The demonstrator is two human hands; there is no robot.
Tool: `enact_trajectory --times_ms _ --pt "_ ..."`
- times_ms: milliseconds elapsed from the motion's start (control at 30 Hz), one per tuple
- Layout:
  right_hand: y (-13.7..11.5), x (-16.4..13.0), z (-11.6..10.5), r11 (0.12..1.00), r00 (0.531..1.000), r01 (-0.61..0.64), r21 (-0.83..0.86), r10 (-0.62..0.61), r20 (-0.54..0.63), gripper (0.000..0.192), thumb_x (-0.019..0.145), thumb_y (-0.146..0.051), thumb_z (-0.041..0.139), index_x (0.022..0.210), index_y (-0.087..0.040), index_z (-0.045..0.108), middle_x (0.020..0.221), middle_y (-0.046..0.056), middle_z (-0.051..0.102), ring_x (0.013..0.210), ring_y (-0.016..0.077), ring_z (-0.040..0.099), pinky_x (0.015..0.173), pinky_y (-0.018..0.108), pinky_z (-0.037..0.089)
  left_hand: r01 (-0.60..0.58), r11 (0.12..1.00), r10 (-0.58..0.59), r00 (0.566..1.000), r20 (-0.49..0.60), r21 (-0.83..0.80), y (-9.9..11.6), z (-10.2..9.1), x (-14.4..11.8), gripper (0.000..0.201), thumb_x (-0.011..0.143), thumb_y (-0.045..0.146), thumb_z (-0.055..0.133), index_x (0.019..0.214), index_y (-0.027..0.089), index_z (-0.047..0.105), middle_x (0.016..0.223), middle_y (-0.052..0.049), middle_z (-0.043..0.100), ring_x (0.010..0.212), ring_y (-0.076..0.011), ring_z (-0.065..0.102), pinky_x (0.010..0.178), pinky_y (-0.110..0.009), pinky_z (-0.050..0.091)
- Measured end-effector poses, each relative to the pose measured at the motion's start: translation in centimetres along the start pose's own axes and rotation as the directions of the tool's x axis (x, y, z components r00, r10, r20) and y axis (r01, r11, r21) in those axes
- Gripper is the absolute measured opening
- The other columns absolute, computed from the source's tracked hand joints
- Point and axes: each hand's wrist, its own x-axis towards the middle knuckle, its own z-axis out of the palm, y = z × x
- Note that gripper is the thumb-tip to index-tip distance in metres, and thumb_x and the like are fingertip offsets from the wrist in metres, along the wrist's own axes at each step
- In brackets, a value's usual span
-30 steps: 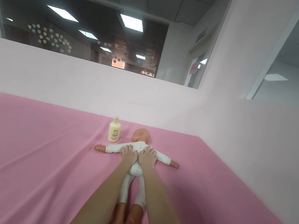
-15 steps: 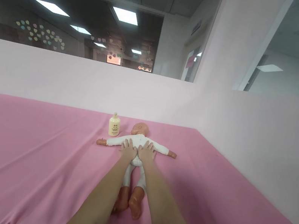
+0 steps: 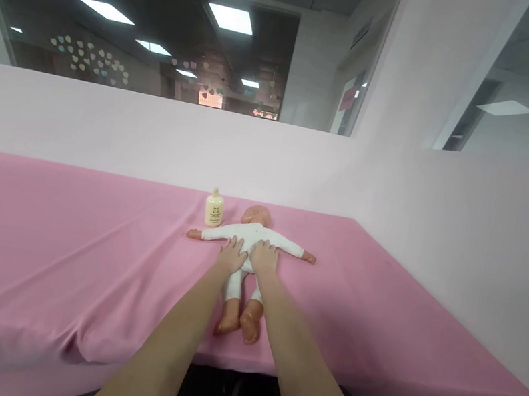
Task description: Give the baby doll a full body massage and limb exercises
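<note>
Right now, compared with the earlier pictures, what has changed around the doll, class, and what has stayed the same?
The left hand and right hand have moved down the doll toward its legs, leaving more upper torso uncovered. The view has shifted, showing more of the pink sheet's near edge. The doll still lies arms outspread; the bottle still stands left of its head.

Pink cloth (image 3: 406,323) gives passage right of the doll (image 3: 253,231); a bottle (image 3: 214,212) obstructs left of its head (image 3: 257,214)

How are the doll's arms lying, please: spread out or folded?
Spread out: the doll has both arms stretched to opposite sides on the cloth.
</note>
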Motion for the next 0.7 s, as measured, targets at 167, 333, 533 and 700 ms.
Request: enact_trajectory --times_ms 167,333,533,700 --pt "0.4 -1.6 -1.3 0.995 0.994 0.100 -0.002 -0.099 0.039 0.033 0.097 -0.023 0.040 0.117 -0.010 0.062 0.123 0.021 0.062 0.114 0.0291 0.056 0.097 0.042 0.041 -0.123 0.991 0.126 0.990 -0.062 0.052 1.8 -1.1 -1.6 0.051 0.095 0.026 0.039 0.145 0.016 0.045 0.159 -0.011 0.038 0.152 -0.0265 0.020 0.123 -0.046 0.014" --pt "0.8 -2.7 -2.4 0.985 0.982 0.172 0.019 -0.173 0.076 0.031 0.097 -0.020 0.039 0.115 -0.013 0.063 0.118 0.017 0.066 0.108 0.0255 0.061 0.096 0.037 0.040 -0.254 0.966 0.257 0.965 -0.048 0.054 2.8 -2.1 -3.3 0.045 0.087 0.018 0.048 0.130 0.019 0.059 0.137 -0.009 0.061 0.132 -0.0243 0.049 0.115 -0.037 0.033" --pt "1.6 -3.4 -3.1 0.979 0.976 0.192 0.068 -0.198 0.094 0.029 0.097 -0.025 0.041 0.113 -0.016 0.064 0.119 0.013 0.067 0.109 0.0235 0.060 0.093 0.033 0.041 -0.256 0.965 0.258 0.966 -0.029 0.058 2.4 -2.4 -3.1 0.035 0.084 0.021 0.054 0.117 0.019 0.065 0.125 -0.009 0.066 0.119 -0.0235 0.057 0.104 -0.034 0.042" --pt "2.1 -2.6 -3.4 0.976 0.972 0.186 0.113 -0.200 0.123 0.028 0.095 -0.028 0.048 0.116 -0.018 0.064 0.124 0.011 0.066 0.115 0.0226 0.059 0.092 0.029 0.043 -0.205 0.977 0.206 0.979 -0.005 0.058 2.0 -2.6 -1.1 0.035 0.084 0.029 0.060 0.117 0.017 0.064 0.119 -0.012 0.069 0.109 -0.0232 0.061 0.090 -0.032 0.045"
